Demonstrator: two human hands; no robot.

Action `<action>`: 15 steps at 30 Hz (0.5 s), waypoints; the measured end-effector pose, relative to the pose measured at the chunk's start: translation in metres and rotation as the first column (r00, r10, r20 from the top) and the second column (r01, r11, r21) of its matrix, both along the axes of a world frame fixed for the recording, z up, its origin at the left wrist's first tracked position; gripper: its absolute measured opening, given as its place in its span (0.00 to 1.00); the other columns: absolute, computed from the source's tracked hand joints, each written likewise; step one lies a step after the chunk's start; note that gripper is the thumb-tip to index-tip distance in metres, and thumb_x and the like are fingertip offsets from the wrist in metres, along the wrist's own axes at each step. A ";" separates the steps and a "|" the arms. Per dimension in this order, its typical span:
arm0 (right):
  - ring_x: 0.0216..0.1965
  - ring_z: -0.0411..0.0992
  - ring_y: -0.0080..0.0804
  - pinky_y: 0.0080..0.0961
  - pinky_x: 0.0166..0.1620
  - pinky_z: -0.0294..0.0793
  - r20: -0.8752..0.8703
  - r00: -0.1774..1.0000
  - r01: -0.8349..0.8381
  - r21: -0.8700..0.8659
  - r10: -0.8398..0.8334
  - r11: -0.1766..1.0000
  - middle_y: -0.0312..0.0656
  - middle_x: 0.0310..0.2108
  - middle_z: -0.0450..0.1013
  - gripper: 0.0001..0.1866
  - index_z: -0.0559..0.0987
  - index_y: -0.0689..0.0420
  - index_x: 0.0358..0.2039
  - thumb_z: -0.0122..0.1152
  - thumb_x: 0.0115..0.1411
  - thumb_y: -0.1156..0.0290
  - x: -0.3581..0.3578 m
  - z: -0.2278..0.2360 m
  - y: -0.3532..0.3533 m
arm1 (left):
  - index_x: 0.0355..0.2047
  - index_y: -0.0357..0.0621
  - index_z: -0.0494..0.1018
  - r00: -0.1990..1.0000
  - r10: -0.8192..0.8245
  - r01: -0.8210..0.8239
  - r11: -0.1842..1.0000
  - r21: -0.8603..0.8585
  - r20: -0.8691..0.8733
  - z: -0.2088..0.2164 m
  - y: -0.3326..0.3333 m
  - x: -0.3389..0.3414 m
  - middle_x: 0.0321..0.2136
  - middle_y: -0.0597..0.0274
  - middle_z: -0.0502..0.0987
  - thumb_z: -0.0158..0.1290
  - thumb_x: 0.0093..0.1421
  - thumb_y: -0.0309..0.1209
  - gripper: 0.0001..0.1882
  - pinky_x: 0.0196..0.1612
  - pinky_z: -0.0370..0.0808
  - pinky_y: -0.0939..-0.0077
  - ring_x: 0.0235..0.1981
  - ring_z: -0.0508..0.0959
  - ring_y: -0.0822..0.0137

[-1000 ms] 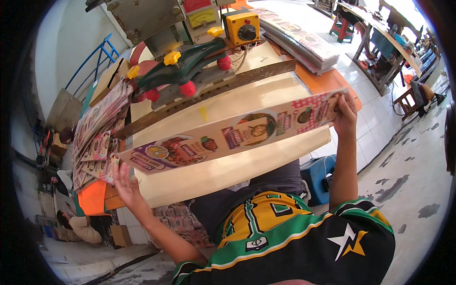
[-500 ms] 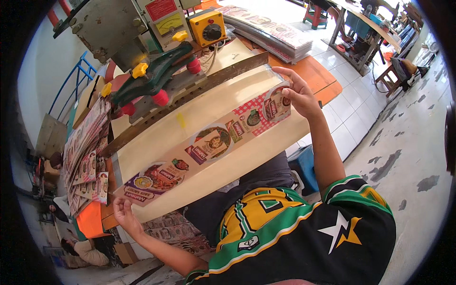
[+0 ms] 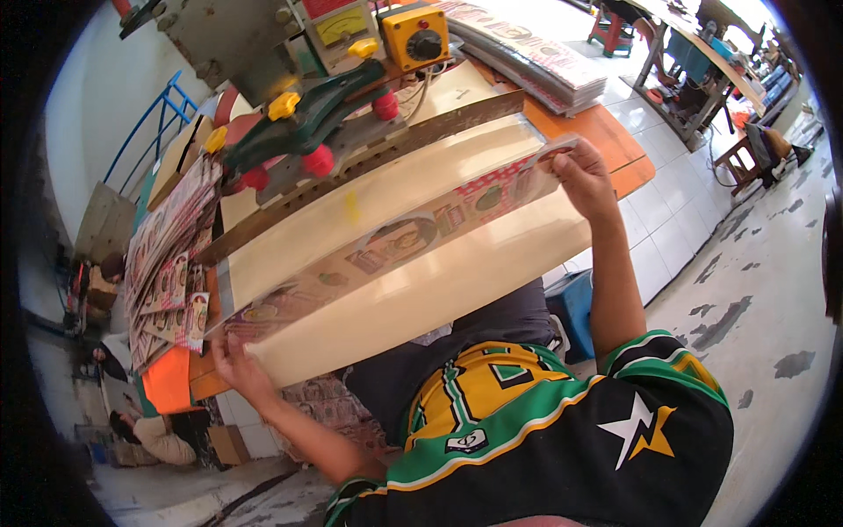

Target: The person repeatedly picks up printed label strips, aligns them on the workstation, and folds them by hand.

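Note:
A long printed plastic strip [image 3: 395, 239] with food pictures and red checks is stretched between my two hands above the cream worktop sheet [image 3: 421, 307]. My left hand [image 3: 243, 367] pinches its lower left end. At the upper right end, my right hand [image 3: 582, 177] has fingers and thumb closed on the strip. The strip is tilted, so its print looks narrow and slightly blurred. Just beyond it runs a long metal bar [image 3: 369, 167] on the machine. Over the bar sits a dark green clamp arm [image 3: 307, 123] with yellow knobs and red feet.
A yellow control box [image 3: 413, 38] with a black dial stands at the back. Stacked printed sheets [image 3: 536, 57] lie at the far right of the orange table [image 3: 619, 149]. Piled printed strips [image 3: 167, 263] are at the left. A blue bin [image 3: 571, 312] stands beside my legs.
Both hands have raised the strip slightly toward the metal bar and tipped it, so less of its printed face shows. The view has shifted a little.

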State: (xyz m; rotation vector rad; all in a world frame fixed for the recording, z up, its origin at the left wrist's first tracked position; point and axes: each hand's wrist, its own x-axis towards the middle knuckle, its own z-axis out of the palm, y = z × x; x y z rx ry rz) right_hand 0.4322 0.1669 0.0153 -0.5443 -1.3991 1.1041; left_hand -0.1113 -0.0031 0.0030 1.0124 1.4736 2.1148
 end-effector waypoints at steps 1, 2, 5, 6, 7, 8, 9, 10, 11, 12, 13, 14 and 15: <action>0.45 0.77 0.24 0.25 0.52 0.74 0.011 1.000 -0.026 -0.005 0.026 1.000 0.39 0.43 0.80 0.12 0.78 0.60 0.48 0.61 0.69 0.67 0.004 0.001 0.004 | 0.43 0.38 0.72 0.999 -0.017 0.019 0.999 0.036 -0.044 -0.010 0.002 -0.020 0.37 0.70 0.74 0.59 0.68 0.29 0.09 0.43 0.69 0.82 0.39 0.71 0.78; 0.46 0.77 0.24 0.25 0.53 0.74 0.021 0.998 -0.052 -0.009 0.053 0.999 0.38 0.42 0.80 0.12 0.79 0.61 0.48 0.61 0.69 0.68 0.005 0.001 0.008 | 0.43 0.38 0.72 0.999 0.001 0.001 1.000 0.030 -0.050 -0.019 -0.003 -0.039 0.37 0.70 0.74 0.59 0.68 0.29 0.09 0.43 0.69 0.82 0.39 0.71 0.78; 0.44 0.76 0.23 0.24 0.52 0.73 0.105 0.994 -0.017 -0.020 0.019 1.000 0.38 0.41 0.80 0.11 0.80 0.61 0.45 0.61 0.69 0.66 0.010 -0.002 0.007 | 0.41 0.38 0.72 0.991 -0.090 0.094 0.995 0.035 -0.096 -0.024 -0.001 -0.053 0.35 0.71 0.72 0.58 0.69 0.30 0.09 0.43 0.68 0.84 0.37 0.69 0.80; 0.43 0.76 0.22 0.24 0.51 0.73 0.157 0.986 0.066 -0.020 -0.062 0.998 0.38 0.40 0.80 0.12 0.81 0.61 0.44 0.61 0.70 0.65 0.010 -0.003 0.006 | 0.40 0.39 0.71 0.994 -0.072 0.076 0.996 0.043 -0.079 -0.024 0.002 -0.053 0.33 0.71 0.71 0.58 0.69 0.30 0.08 0.42 0.67 0.85 0.35 0.68 0.80; 0.41 0.75 0.21 0.23 0.47 0.73 0.204 0.973 0.115 -0.018 -0.109 0.993 0.36 0.39 0.80 0.12 0.81 0.61 0.42 0.60 0.71 0.63 0.011 -0.004 0.002 | 0.38 0.39 0.71 0.997 -0.055 0.058 0.997 0.050 -0.061 -0.024 0.003 -0.052 0.31 0.72 0.70 0.57 0.69 0.30 0.08 0.41 0.67 0.85 0.34 0.67 0.81; 0.41 0.75 0.21 0.23 0.47 0.73 0.205 0.973 0.112 -0.022 -0.105 0.993 0.36 0.39 0.80 0.12 0.81 0.61 0.42 0.60 0.71 0.63 0.012 -0.003 0.001 | 0.38 0.39 0.71 0.997 -0.052 0.055 0.997 0.047 -0.060 -0.021 0.001 -0.053 0.31 0.72 0.70 0.57 0.69 0.30 0.08 0.41 0.67 0.85 0.34 0.67 0.81; 0.40 0.75 0.20 0.22 0.46 0.73 0.231 0.968 0.117 -0.068 -0.099 0.991 0.35 0.37 0.79 0.13 0.81 0.61 0.42 0.59 0.71 0.63 0.014 0.001 -0.004 | 0.37 0.40 0.70 0.989 -0.098 0.099 0.995 0.000 -0.106 -0.014 0.000 -0.052 0.30 0.72 0.70 0.57 0.70 0.30 0.08 0.40 0.67 0.85 0.33 0.67 0.81; 0.39 0.75 0.19 0.21 0.44 0.73 0.256 0.962 0.124 -0.113 -0.091 0.986 0.34 0.36 0.79 0.13 0.81 0.61 0.41 0.58 0.71 0.63 0.015 0.005 -0.008 | 0.36 0.41 0.70 0.978 -0.147 0.141 0.989 -0.049 -0.149 -0.007 -0.002 -0.052 0.29 0.72 0.70 0.56 0.70 0.30 0.08 0.39 0.68 0.85 0.32 0.67 0.81; 0.39 0.75 0.19 0.21 0.44 0.73 0.258 0.962 0.127 -0.118 -0.093 0.985 0.34 0.36 0.79 0.13 0.81 0.61 0.41 0.58 0.71 0.63 0.016 0.006 -0.009 | 0.36 0.41 0.70 0.977 -0.151 0.144 0.988 -0.054 -0.147 -0.003 -0.003 -0.054 0.29 0.72 0.70 0.56 0.70 0.30 0.08 0.39 0.68 0.85 0.32 0.67 0.81; 0.37 0.75 0.18 0.19 0.42 0.74 0.240 0.967 0.116 -0.104 -0.088 0.988 0.35 0.35 0.79 0.13 0.80 0.61 0.42 0.58 0.71 0.63 0.016 0.009 -0.009 | 0.35 0.42 0.69 0.965 -0.238 0.234 0.971 -0.049 -0.113 0.002 -0.003 -0.056 0.29 0.72 0.70 0.55 0.71 0.29 0.08 0.38 0.68 0.84 0.31 0.68 0.81; 0.36 0.75 0.18 0.18 0.40 0.74 0.222 0.972 0.105 -0.091 -0.083 0.990 0.35 0.35 0.79 0.13 0.80 0.62 0.42 0.58 0.71 0.63 0.015 0.013 -0.010 | 0.35 0.42 0.69 0.943 -0.324 0.321 0.946 -0.042 -0.078 0.007 -0.004 -0.056 0.28 0.71 0.71 0.54 0.71 0.29 0.08 0.37 0.69 0.84 0.30 0.68 0.81; 0.36 0.75 0.18 0.18 0.40 0.74 0.223 0.971 0.110 -0.094 -0.086 0.989 0.35 0.35 0.79 0.13 0.80 0.62 0.42 0.58 0.71 0.63 0.015 0.017 -0.014 | 0.35 0.42 0.69 0.941 -0.328 0.326 0.944 -0.045 -0.076 0.011 -0.005 -0.055 0.28 0.71 0.71 0.54 0.71 0.29 0.08 0.37 0.69 0.84 0.30 0.68 0.81; 0.35 0.76 0.18 0.17 0.39 0.75 0.156 0.986 0.094 -0.178 -0.066 0.979 0.36 0.34 0.79 0.13 0.80 0.62 0.42 0.57 0.70 0.64 0.011 0.025 -0.019 | 0.35 0.42 0.69 0.942 -0.336 0.335 0.941 -0.040 -0.024 0.018 -0.006 -0.048 0.29 0.71 0.72 0.53 0.71 0.29 0.07 0.38 0.70 0.83 0.30 0.70 0.80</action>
